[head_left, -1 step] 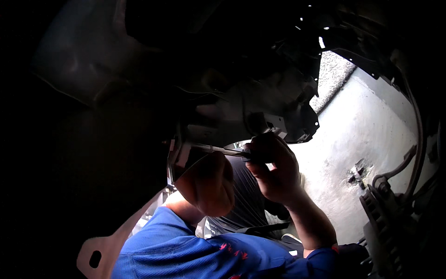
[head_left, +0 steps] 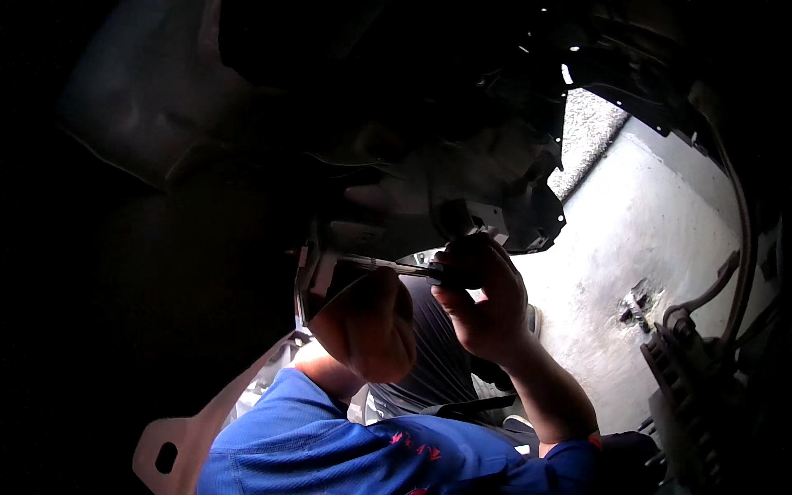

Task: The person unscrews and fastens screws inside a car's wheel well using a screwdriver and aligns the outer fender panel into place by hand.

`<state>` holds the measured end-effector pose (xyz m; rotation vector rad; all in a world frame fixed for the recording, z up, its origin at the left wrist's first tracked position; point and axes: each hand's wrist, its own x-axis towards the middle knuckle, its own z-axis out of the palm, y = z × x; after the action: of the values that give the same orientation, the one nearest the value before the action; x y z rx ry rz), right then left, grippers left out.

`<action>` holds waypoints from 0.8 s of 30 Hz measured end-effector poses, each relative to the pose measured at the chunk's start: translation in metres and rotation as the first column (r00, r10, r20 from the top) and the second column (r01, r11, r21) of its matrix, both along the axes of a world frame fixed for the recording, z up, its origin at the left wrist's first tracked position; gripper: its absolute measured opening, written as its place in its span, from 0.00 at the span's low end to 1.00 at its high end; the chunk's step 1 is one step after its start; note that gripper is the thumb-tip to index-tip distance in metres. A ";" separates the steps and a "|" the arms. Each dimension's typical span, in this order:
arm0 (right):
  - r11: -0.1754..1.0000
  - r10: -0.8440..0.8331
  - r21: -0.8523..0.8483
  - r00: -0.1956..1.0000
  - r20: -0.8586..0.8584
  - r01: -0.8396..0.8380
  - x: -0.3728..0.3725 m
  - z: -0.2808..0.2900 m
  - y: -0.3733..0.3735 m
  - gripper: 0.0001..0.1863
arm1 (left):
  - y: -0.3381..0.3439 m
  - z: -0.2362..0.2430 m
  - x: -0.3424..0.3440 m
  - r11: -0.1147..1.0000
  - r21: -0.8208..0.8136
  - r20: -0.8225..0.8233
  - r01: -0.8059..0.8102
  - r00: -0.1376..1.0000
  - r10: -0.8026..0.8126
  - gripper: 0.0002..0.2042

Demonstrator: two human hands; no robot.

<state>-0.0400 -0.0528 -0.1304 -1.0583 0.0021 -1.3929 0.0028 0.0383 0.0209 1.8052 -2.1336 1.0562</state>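
Under the dark vehicle body, my right hand (head_left: 487,305) has its fingers closed on the dark handle (head_left: 437,274) of a tool, with a thin metal shaft (head_left: 398,269) running left toward a metal bracket (head_left: 318,272). My left hand (head_left: 367,330) is curled just below the shaft, beside the bracket; what its fingers hold is hidden. A dark shaped panel (head_left: 528,206) with a small block (head_left: 492,218) on it sits just above both hands.
A pale flange with a slot (head_left: 148,454) runs along the lower left. Hoses (head_left: 730,305) and a ribbed dark part (head_left: 676,396) are at the right. The pale floor (head_left: 577,313) and a speckled strip (head_left: 590,132) show beyond. My blue-shirted body and dark-trousered leg fill the bottom.
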 end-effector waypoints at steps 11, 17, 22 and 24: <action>0.997 -0.032 0.062 0.999 -0.025 0.034 -0.003 0.022 0.021 0.22 | -0.029 -0.011 0.025 0.973 -0.130 -0.686 0.193 0.691 -0.228 0.19; 0.996 -0.016 -0.085 0.990 0.140 0.028 -0.014 0.018 0.003 0.18 | -0.029 -0.006 0.021 0.974 -0.096 0.021 0.206 0.978 -0.205 0.17; 0.970 -0.077 -0.234 0.997 -0.023 0.070 -0.017 0.014 -0.006 0.18 | -0.033 -0.020 0.014 0.867 -0.308 -0.684 0.390 0.542 -0.487 0.17; 0.965 -0.110 -0.248 0.991 -0.082 0.087 -0.015 0.020 -0.006 0.19 | -0.026 -0.019 0.016 0.912 -0.264 -0.592 0.313 0.694 -0.410 0.18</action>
<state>-0.0546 -0.0593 -0.1106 -1.3446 -0.0487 -1.4567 0.0190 0.0126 0.0018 1.3165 -1.8040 0.3888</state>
